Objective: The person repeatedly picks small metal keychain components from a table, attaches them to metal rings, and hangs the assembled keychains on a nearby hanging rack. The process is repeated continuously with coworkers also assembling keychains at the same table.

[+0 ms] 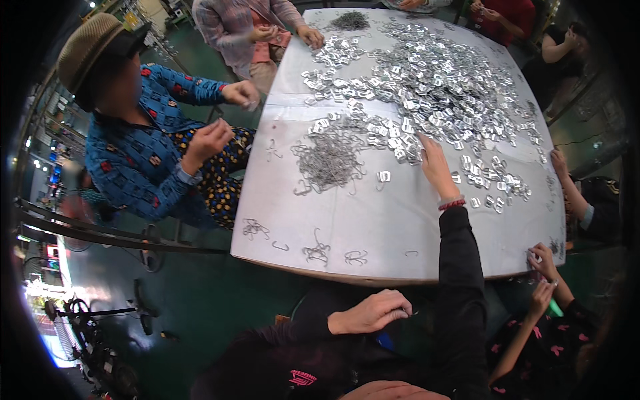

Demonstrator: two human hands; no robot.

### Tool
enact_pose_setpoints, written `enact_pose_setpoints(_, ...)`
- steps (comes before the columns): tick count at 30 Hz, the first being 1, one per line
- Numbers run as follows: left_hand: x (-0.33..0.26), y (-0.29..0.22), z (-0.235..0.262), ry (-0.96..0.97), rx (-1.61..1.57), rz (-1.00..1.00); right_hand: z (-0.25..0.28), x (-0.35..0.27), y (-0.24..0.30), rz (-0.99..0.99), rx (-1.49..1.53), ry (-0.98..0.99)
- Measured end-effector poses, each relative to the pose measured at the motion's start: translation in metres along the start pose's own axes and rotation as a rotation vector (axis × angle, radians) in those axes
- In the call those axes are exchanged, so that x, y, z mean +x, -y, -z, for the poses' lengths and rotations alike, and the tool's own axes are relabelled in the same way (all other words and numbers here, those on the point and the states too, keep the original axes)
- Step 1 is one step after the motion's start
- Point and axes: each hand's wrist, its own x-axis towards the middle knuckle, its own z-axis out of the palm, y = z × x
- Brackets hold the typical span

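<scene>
My right hand (pixel 437 167) reaches out over the table, fingers stretched toward the near edge of a big heap of small silver metal buckles (pixel 440 93). Its fingertips are at the buckles, and no piece shows clearly in its grasp. Close to my body, below the table's front edge, my left hand (pixel 373 312) is closed with its fingers curled together. A thin glint shows at those fingertips, too small to name. Left of my right hand lies a tangled pile of thin wire hooks (pixel 328 160). One lone buckle (pixel 384 177) sits between that pile and my right forearm.
The white-covered table (pixel 333 220) has a few loose hooks (pixel 316 252) along its near edge. Another dark hook pile (pixel 351 21) is at the far end. On the left sits a co-worker (pixel 147 140) in a blue patterned jacket; several others work around the table.
</scene>
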Motion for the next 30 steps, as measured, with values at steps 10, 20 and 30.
enact_pose_setpoints(10, -0.011, 0.01, -0.011, -0.043, -0.011, -0.11, -0.003, -0.035, -0.039, 0.044, -0.399, 0.356)
enact_pose_setpoints(20, -0.04, -0.006, -0.027, -0.095, 0.008, -0.184, 0.005, -0.085, -0.012, 0.064, -0.61, 0.346)
enact_pose_setpoints(30, -0.052, -0.014, -0.031, -0.134, 0.031, -0.193, 0.031, -0.113, -0.033, -0.032, -0.581, 0.323)
